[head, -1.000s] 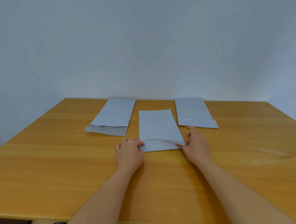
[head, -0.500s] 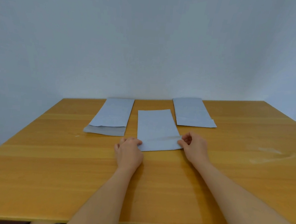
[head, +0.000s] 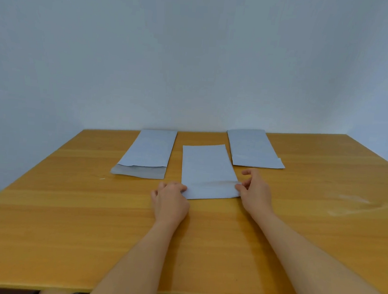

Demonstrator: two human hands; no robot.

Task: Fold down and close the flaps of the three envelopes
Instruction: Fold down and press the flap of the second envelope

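A wide wooden table (head: 69, 230) with an orange-yellow grain fills the lower view, its far edge meeting a plain pale blue-grey wall (head: 194, 56); a faint pale smear marks the wood at the right. Three pale blue envelopes lie flat on it. The left envelope (head: 148, 153) has its flap open toward the person, the right envelope (head: 252, 150) lies near the far edge, and the middle envelope (head: 208, 170) sits nearer, between both hands. The left hand (head: 170, 202) rests curled with fingertips pressing its near left corner; the right hand (head: 255, 191) pinches its near right edge.
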